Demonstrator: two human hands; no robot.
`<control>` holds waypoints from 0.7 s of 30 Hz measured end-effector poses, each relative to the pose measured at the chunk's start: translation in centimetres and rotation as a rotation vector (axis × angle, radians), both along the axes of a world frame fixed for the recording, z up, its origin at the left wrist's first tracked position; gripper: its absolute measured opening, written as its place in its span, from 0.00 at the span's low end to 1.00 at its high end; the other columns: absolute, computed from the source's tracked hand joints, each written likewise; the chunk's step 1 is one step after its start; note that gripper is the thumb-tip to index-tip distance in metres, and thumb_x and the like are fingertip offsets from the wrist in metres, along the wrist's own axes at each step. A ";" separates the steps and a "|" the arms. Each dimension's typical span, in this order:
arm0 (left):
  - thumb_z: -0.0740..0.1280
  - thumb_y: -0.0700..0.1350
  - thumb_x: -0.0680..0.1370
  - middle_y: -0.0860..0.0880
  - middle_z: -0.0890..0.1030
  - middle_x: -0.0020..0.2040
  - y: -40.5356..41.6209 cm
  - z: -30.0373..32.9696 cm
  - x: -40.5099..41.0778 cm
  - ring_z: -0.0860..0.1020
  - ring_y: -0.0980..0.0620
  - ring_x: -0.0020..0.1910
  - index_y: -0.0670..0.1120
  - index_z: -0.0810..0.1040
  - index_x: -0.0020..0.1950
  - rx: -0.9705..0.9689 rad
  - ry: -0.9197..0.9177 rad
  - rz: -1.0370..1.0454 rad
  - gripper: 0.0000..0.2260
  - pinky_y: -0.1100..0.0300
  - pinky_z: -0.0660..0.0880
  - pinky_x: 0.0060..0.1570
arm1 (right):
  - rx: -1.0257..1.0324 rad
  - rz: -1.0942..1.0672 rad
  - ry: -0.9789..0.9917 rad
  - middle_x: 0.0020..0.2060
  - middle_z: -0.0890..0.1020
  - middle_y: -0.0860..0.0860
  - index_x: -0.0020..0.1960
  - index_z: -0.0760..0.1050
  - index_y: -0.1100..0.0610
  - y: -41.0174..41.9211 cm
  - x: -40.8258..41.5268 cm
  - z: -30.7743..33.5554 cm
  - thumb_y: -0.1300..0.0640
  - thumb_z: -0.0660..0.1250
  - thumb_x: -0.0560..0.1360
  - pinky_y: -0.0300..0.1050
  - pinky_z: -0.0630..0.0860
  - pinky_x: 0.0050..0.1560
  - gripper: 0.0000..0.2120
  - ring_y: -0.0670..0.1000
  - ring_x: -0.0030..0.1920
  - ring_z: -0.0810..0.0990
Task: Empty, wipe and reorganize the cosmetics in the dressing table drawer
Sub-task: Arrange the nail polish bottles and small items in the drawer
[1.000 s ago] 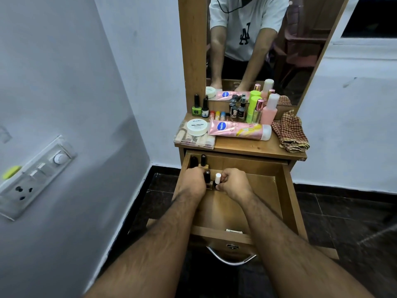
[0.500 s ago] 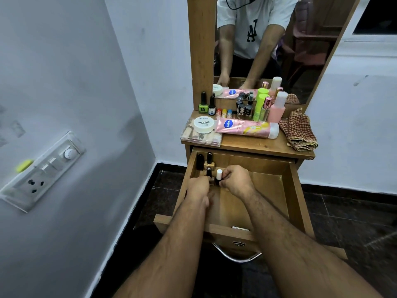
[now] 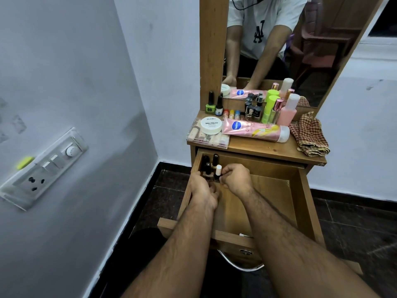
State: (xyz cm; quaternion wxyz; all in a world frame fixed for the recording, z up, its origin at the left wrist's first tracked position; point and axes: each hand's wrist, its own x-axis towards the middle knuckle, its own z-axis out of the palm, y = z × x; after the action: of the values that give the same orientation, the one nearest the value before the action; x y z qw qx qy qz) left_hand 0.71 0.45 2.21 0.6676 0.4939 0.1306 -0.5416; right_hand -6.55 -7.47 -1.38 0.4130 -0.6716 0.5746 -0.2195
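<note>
A wooden dressing table (image 3: 266,149) stands in a corner, its drawer (image 3: 268,196) pulled open below the top. On the top lie a pink lotion tube (image 3: 255,130) on its side, a checked cloth (image 3: 309,134) at the right edge, a round white nail-polish tub (image 3: 211,125) resting on a clear box (image 3: 206,137), and a cluster of upright bottles by the mirror (image 3: 279,39). Inside the drawer, small dark-capped polish bottles (image 3: 209,164) stand in the back-left corner. The right hand (image 3: 237,179) has its grip pinched on a white-capped bottle (image 3: 218,171) just beside them. The left hand (image 3: 203,190) rests at the drawer's left wall, fingers curled; whether its grip holds anything I cannot tell.
</note>
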 end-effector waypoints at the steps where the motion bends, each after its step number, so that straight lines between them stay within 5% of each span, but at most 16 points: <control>1: 0.53 0.51 0.82 0.39 0.70 0.72 -0.1 -0.1 0.0 0.66 0.41 0.73 0.42 0.69 0.73 -0.003 -0.002 0.007 0.22 0.45 0.60 0.72 | -0.004 -0.007 -0.001 0.34 0.84 0.54 0.32 0.78 0.52 -0.1 0.1 -0.1 0.69 0.75 0.67 0.54 0.84 0.41 0.14 0.53 0.35 0.82; 4: 0.54 0.51 0.82 0.41 0.74 0.66 -0.4 -0.3 0.0 0.70 0.42 0.69 0.43 0.71 0.71 -0.016 -0.015 0.026 0.21 0.45 0.65 0.68 | -0.008 -0.023 -0.017 0.34 0.85 0.52 0.32 0.79 0.52 -0.4 0.5 -0.4 0.67 0.75 0.68 0.54 0.84 0.43 0.13 0.54 0.39 0.85; 8: 0.54 0.51 0.82 0.47 0.74 0.45 -0.8 -0.8 0.1 0.71 0.47 0.55 0.43 0.73 0.68 -0.040 -0.037 0.021 0.20 0.45 0.68 0.61 | -0.016 -0.021 -0.035 0.35 0.85 0.52 0.32 0.78 0.51 -0.6 0.9 -0.6 0.66 0.76 0.69 0.54 0.83 0.45 0.14 0.53 0.40 0.85; 13: 0.54 0.52 0.81 0.47 0.74 0.52 -0.8 -0.6 0.2 0.72 0.45 0.63 0.44 0.72 0.69 -0.043 -0.055 -0.016 0.20 0.44 0.68 0.58 | -0.031 -0.023 -0.045 0.34 0.84 0.52 0.32 0.78 0.51 -0.8 1.2 -0.8 0.65 0.76 0.69 0.54 0.83 0.45 0.14 0.53 0.38 0.84; 18: 0.54 0.53 0.81 0.47 0.75 0.50 -1.0 -0.7 0.3 0.72 0.48 0.56 0.46 0.75 0.63 -0.014 -0.084 -0.037 0.18 0.43 0.70 0.60 | -0.035 -0.024 -0.057 0.34 0.84 0.52 0.32 0.78 0.49 -0.9 1.0 -0.9 0.65 0.76 0.69 0.55 0.83 0.45 0.14 0.53 0.41 0.85; 21: 0.53 0.53 0.81 0.48 0.74 0.57 -0.9 -0.5 0.5 0.71 0.48 0.61 0.47 0.75 0.65 -0.004 -0.112 -0.074 0.19 0.45 0.70 0.57 | -0.026 -0.012 -0.063 0.35 0.84 0.51 0.35 0.79 0.49 -0.9 0.9 -0.7 0.65 0.75 0.70 0.55 0.83 0.47 0.13 0.54 0.43 0.85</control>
State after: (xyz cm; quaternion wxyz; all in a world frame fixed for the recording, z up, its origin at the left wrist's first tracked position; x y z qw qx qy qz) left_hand 1.18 -0.46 1.74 0.6544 0.5266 0.0734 -0.5376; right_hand -5.65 -8.32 -2.12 0.4209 -0.6662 0.5624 -0.2505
